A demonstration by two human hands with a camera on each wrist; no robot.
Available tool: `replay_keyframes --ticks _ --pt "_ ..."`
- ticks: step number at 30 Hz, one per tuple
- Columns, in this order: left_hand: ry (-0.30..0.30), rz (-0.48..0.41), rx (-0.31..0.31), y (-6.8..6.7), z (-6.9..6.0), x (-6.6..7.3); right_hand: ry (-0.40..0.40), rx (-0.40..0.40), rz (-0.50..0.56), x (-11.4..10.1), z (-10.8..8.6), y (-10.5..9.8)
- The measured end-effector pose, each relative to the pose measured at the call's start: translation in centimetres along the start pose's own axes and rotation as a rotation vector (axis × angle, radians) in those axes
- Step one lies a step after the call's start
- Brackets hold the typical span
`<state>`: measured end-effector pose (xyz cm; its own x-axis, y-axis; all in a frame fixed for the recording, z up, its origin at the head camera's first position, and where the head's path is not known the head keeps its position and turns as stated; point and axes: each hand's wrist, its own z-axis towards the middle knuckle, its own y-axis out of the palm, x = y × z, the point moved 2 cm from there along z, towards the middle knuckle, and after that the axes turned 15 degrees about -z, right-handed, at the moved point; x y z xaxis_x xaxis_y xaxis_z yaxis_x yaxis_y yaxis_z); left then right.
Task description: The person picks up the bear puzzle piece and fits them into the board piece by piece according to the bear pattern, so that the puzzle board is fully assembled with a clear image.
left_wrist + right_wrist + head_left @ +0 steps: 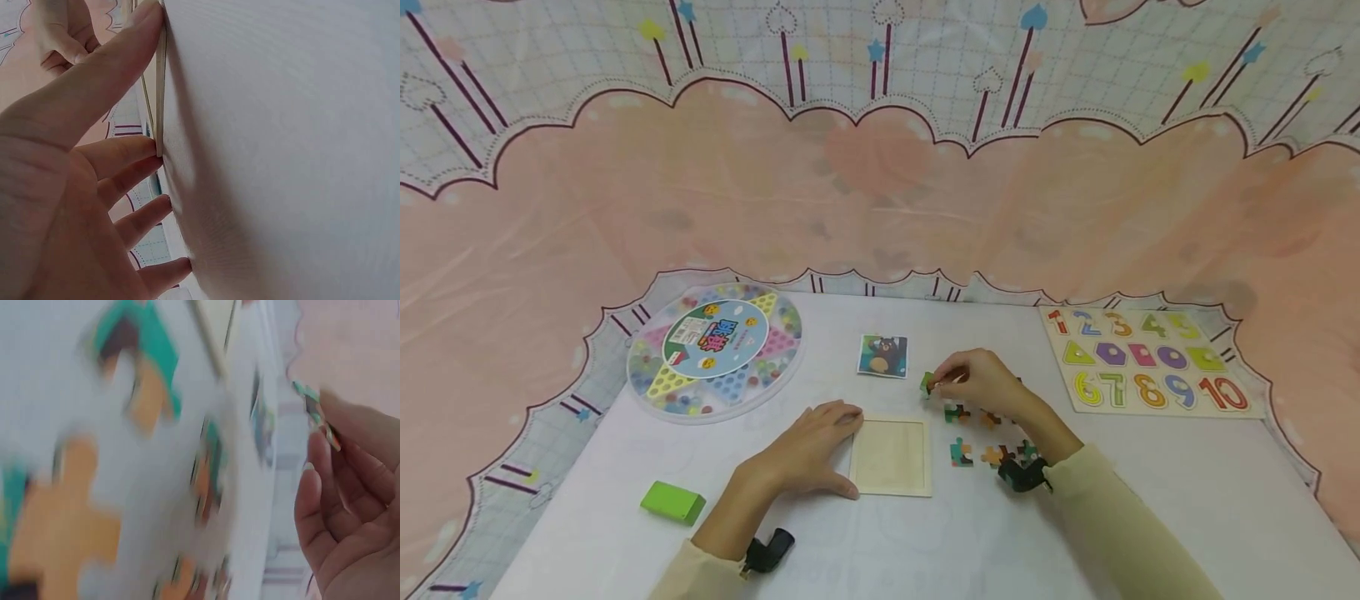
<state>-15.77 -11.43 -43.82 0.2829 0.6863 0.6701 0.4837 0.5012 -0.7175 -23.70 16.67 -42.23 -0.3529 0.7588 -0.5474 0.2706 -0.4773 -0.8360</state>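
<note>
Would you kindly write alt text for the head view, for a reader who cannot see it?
A person's right hand pinches a jigsaw piece over a white table while the left hand touches a square wooden tray. Loose pieces lie right of the tray; beyond it lies a bear picture.

A play area, whether in a home or a classroom I cannot tell: peach cloth (737,192) printed with hearts and stars rises behind a white table (857,550) bearing a round, star-patterned game board (715,350), a number board (1153,367) and jigsaw pieces (959,453).
</note>
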Motion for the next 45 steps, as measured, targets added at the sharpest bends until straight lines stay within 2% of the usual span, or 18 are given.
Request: replay_keyframes --ticks 8,11,18,25,34,45 --pt "-0.005 0.001 0.0 -0.1 0.2 -0.2 -0.146 -0.075 0.054 -3.6 -0.1 2.1" --pt "-0.002 0.002 0.001 -0.2 0.2 -0.2 -0.171 -0.086 0.049 -4.2 -0.1 3.0" --pt "0.004 -0.01 0.001 -0.3 0.1 -0.1 -0.112 -0.127 0.023 -4.7 -0.2 5.2" --pt "0.005 -0.008 0.0 0.0 0.1 -0.5 -0.16 -0.097 -0.001 -5.0 0.0 6.4" --pt "0.018 -0.024 0.004 -0.1 0.2 -0.6 -0.17 -0.048 -0.071 -5.8 0.6 7.1" --pt "0.026 -0.04 0.006 -0.2 0.0 -0.6 -0.141 -0.091 -0.052 -6.2 0.9 7.2"
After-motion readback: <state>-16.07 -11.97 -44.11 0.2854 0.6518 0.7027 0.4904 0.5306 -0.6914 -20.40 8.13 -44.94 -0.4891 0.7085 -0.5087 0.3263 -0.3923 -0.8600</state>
